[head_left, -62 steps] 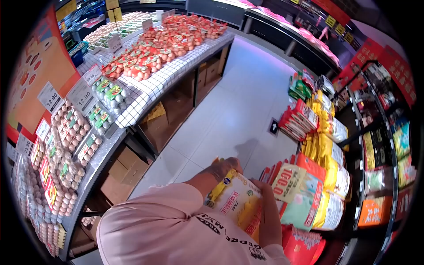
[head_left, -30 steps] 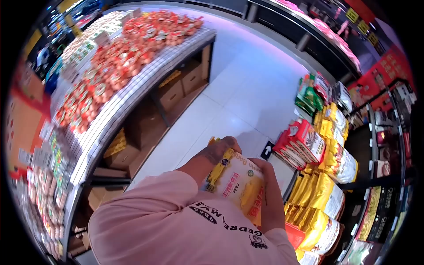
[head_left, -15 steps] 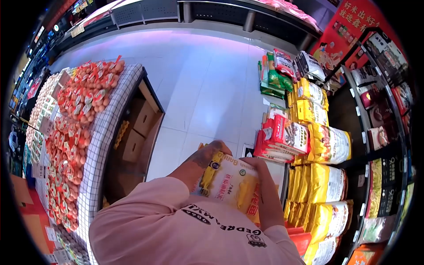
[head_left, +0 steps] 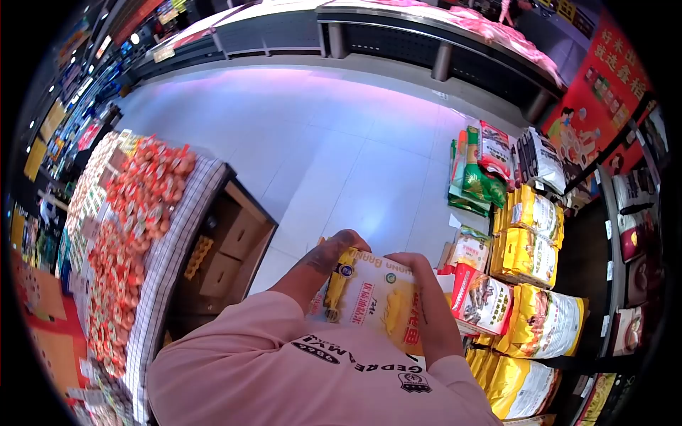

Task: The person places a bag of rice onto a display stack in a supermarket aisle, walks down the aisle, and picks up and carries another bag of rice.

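Pressed against the front of my pink shirt is a white and yellow bag of rice (head_left: 366, 287) with printed lettering. My left hand (head_left: 348, 243) curls over its far left edge, fingers closed and partly hidden. On the far right edge, my right hand (head_left: 405, 263) grips the bag with bent fingers. The lower part of the bag disappears behind my shirt. Close to my right arm lies a red and white rice bag (head_left: 483, 298) on a stack.
Yellow bags (head_left: 543, 323) are piled along the right, beside dark shelving (head_left: 607, 263). Green bags (head_left: 474, 174) stand farther up. At left, netted eggs (head_left: 131, 241) cover a table with a checked cloth (head_left: 186, 213). Tiled floor (head_left: 341, 156) runs between, towards a metal counter (head_left: 383, 42).
My viewpoint has advanced along the aisle and turned slightly, so the right-hand stacks appear lower and farther right. Both hands keep the bag of rice against my chest.
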Tool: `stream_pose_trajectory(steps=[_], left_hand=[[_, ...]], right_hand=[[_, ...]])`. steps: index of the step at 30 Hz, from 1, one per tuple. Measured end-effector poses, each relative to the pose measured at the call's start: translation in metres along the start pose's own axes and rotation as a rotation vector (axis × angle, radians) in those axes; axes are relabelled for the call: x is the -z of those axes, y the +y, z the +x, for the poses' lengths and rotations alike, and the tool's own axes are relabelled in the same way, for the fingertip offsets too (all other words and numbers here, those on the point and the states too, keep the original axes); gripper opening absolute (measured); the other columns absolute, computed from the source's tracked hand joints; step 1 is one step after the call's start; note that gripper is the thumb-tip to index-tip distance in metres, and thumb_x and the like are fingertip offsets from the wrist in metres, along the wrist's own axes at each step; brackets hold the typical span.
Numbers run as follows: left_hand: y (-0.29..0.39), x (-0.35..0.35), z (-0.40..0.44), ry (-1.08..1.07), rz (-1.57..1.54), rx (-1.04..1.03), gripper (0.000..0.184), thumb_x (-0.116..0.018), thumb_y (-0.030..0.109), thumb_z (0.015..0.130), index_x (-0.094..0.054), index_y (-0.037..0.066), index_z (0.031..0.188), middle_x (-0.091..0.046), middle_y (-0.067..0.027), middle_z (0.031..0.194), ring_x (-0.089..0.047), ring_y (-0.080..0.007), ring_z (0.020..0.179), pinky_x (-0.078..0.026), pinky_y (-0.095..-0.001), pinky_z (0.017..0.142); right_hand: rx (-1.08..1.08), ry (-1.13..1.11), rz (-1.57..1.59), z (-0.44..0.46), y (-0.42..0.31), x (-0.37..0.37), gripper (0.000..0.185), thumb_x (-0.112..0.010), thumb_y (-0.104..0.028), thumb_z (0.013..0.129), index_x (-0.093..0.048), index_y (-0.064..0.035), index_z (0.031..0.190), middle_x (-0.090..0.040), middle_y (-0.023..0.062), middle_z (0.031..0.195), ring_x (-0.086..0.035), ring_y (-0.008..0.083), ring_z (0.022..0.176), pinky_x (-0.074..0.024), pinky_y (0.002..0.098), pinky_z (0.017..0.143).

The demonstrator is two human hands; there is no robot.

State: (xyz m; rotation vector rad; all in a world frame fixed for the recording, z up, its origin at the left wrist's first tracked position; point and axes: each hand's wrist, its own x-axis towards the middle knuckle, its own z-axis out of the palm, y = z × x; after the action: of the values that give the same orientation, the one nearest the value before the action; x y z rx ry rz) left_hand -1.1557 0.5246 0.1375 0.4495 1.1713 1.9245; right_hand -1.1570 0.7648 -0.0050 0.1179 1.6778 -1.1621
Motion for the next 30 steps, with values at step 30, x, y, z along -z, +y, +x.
stream_pose_trajectory(steps=[30], left_hand=[[0.048,0.309,0.875,0.077,1.084,-0.003,0.033,-0.055,0.029,0.083,-0.061,-0.003,0.089,-0.064,-0.0119,0.08,-0.058,-0.0153,0.074,-0.044,-0.0284,0.068]], right_hand=[[-0.108,0.001,0.54,0.112,-0.056,0.731,0.028,-0.061,-0.037,0.076,-0.064,-0.0126,0.089,-0.063,-0.0013,0.091,-0.057,0.0091,0.073,-0.0457,0.0291,0.067]])
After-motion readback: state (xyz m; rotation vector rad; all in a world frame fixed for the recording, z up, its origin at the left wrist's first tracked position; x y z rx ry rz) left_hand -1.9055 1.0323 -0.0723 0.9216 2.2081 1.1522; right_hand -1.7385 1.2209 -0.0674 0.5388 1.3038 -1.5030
